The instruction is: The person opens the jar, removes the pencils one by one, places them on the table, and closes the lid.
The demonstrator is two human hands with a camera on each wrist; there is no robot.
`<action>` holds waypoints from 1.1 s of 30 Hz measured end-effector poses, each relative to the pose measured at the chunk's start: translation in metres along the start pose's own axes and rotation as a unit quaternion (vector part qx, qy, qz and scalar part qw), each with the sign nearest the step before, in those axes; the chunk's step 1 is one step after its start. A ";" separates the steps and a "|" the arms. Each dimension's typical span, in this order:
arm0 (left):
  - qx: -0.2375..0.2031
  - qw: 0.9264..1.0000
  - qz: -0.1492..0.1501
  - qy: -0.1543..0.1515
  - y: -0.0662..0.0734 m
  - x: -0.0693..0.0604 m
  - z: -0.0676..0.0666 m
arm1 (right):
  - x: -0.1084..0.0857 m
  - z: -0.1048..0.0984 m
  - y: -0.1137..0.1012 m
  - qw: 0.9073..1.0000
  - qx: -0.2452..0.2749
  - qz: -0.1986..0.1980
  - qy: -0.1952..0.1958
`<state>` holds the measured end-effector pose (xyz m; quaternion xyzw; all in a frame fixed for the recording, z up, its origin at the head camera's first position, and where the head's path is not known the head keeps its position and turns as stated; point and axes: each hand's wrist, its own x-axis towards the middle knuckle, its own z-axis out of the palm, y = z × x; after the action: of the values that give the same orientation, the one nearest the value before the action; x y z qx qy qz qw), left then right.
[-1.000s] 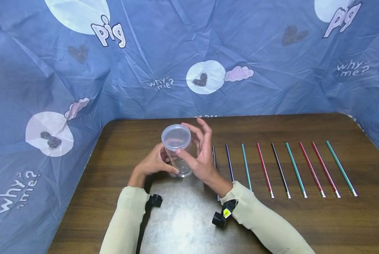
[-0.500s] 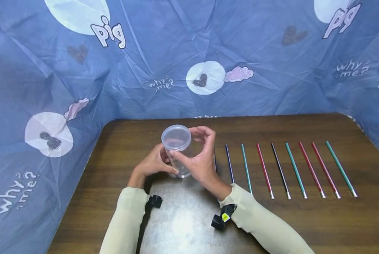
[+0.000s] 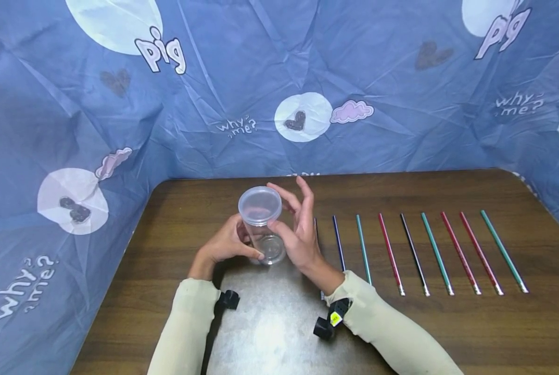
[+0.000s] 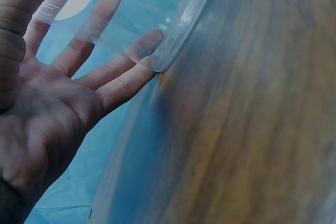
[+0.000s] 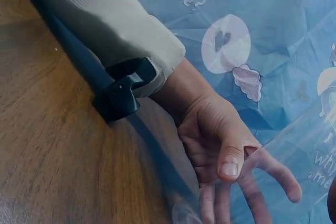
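Observation:
A clear plastic jar (image 3: 271, 249) with a translucent lid (image 3: 259, 204) on top stands roughly upright between both hands. My left hand (image 3: 224, 243) holds the jar low down, thumb across its front and fingers behind. In the left wrist view, the left hand's fingers (image 4: 113, 82) show partly through the clear wall near the base. My right hand (image 3: 303, 242) is at the jar's right side, thumb by the lid's rim and the other fingers stretched up past it. Firm contact there is hard to tell. The right wrist view shows the left hand (image 5: 218, 140) against the jar.
Several pencils (image 3: 413, 253) in red, teal, black and dark blue lie in a row on the wooden table (image 3: 448, 333), right of the jar. The right forearm partly covers the leftmost ones. A printed blue cloth (image 3: 392, 146) hangs behind the table's back edge.
The right hand's fingers curled in around the lid half a second ago and now are spread out again, with its thumb shifted right. The left hand and jar stay in place.

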<state>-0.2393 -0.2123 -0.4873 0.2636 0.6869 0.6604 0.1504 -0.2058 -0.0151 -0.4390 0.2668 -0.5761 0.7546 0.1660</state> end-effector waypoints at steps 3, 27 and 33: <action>-0.002 1.000 -0.001 -0.002 0.000 0.000 0.001 | 0.000 0.000 0.000 1.000 -0.013 -0.013 0.007; -0.003 1.000 -0.004 -0.001 0.000 -0.001 0.000 | 0.004 -0.003 -0.003 0.998 0.052 0.038 -0.020; -0.011 1.000 -0.008 -0.004 0.001 -0.001 0.000 | 0.004 -0.003 -0.002 0.994 0.080 0.063 -0.044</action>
<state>-0.2380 -0.2129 -0.4865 0.2589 0.6813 0.6654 0.1615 -0.2086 -0.0123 -0.4353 0.2755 -0.5367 0.7944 0.0705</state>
